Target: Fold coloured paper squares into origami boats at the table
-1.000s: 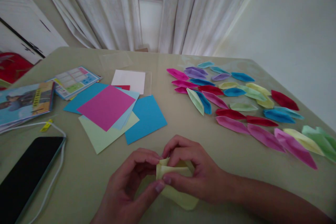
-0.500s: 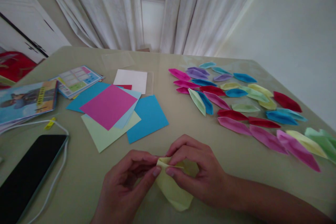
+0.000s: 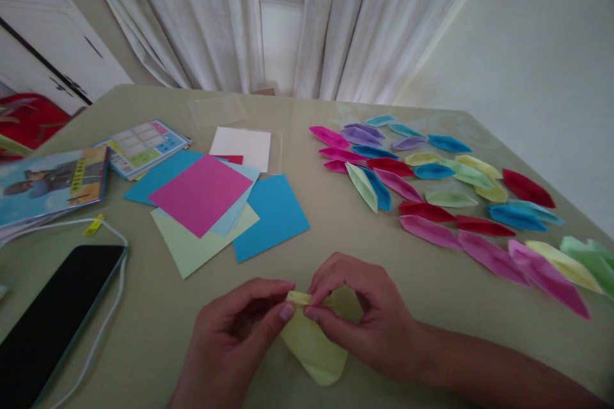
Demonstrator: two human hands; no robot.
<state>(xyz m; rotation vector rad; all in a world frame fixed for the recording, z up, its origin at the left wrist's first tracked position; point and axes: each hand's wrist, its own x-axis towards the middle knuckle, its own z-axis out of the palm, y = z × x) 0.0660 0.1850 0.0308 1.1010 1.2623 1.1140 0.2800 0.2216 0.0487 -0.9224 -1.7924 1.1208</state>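
Both of my hands pinch a pale yellow folded paper (image 3: 311, 348) just above the table's near edge. My left hand (image 3: 235, 339) grips its upper left corner between thumb and forefinger. My right hand (image 3: 359, 319) pinches the top fold right beside it, fingers curled over the paper. The paper's pointed lower end hangs toward me between the two hands.
Loose coloured paper squares (image 3: 206, 195) lie left of centre, a pink one on top. Several folded paper boats (image 3: 432, 198) in many colours spread across the right side. A dark phone (image 3: 52, 319) with a white cable (image 3: 103, 319) sits at near left, booklets (image 3: 52, 182) behind it.
The yellow paper has been drawn out longer and narrower, its point now lower. Both hands' pinches have come closer together at the top fold.
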